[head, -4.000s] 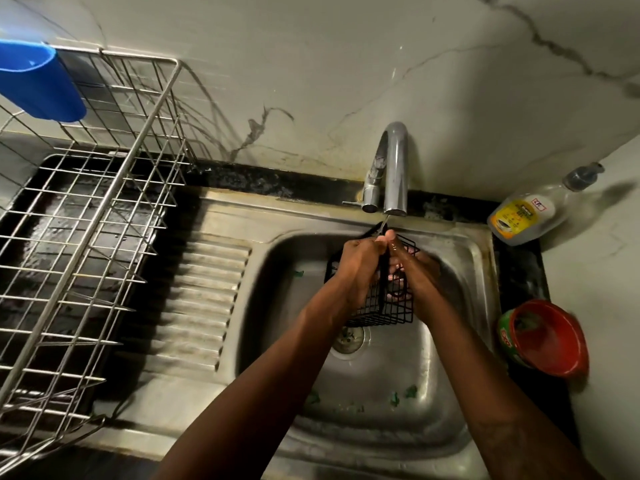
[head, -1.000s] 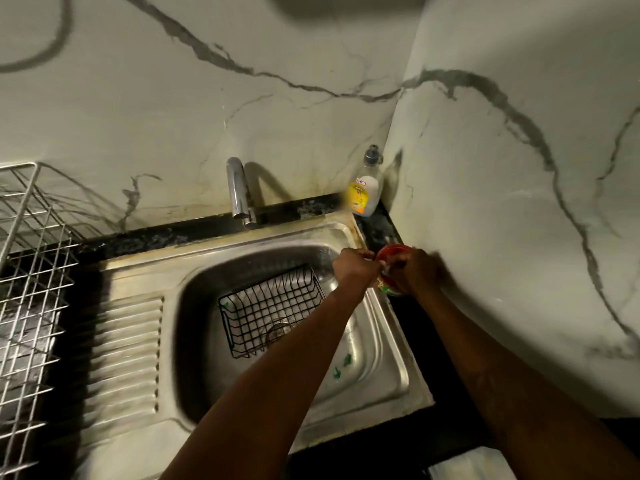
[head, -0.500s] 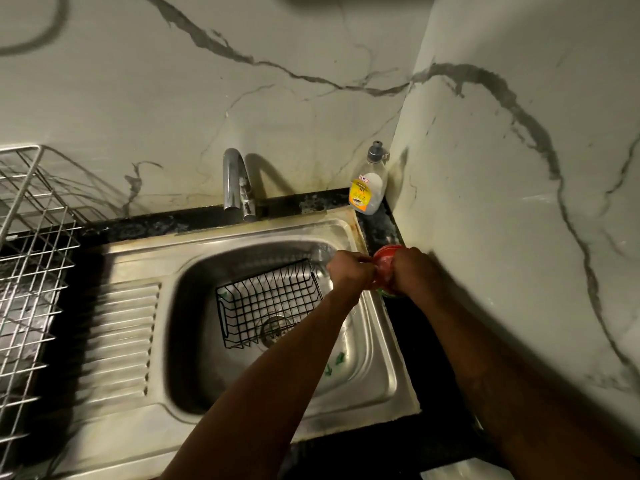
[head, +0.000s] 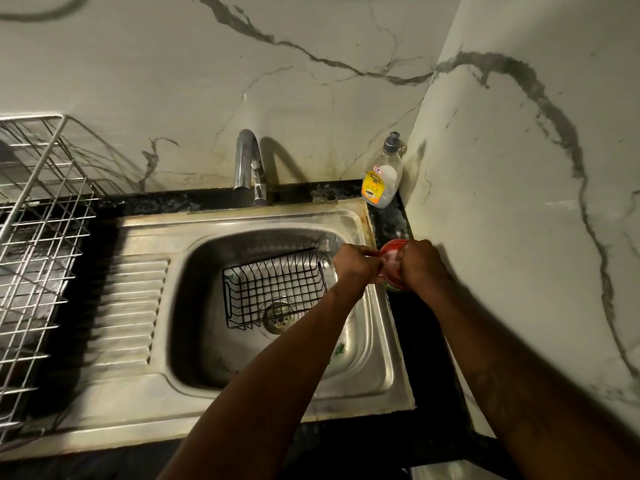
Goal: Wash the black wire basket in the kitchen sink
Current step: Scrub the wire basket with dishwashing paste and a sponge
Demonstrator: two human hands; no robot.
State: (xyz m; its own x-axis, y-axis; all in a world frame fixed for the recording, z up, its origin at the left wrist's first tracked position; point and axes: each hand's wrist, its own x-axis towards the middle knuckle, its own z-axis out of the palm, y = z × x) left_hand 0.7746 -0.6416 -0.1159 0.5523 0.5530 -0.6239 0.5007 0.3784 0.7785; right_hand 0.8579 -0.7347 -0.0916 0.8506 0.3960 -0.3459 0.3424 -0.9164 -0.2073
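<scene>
- The black wire basket (head: pixel 273 289) lies open side up on the floor of the sink (head: pixel 242 220), and its near edge sits over the drain (head: pixel 278 317). Neither hand touches it.
- Both hands are off to the right, at a red tub (head: pixel 390 259) standing on the dark worktop (head: pixel 426 334) just beside the sink's right rim.
- The right hand (head: pixel 420 268) is curled round the tub from the right.
- The left hand (head: pixel 356 265) has its fingers bunched and pinching at the tub's left rim. Anything smaller between the fingertips is hidden.
- The basket's long axis runs left to right across the basin. It lies to the left of the hands and lower down, and its right end is close under the left hand.
- The left hand is the nearer one, so a short reach down and left would probably bring it to the basket.
- The tap (head: pixel 247 164) behind the basin shows no visible stream.
</scene>
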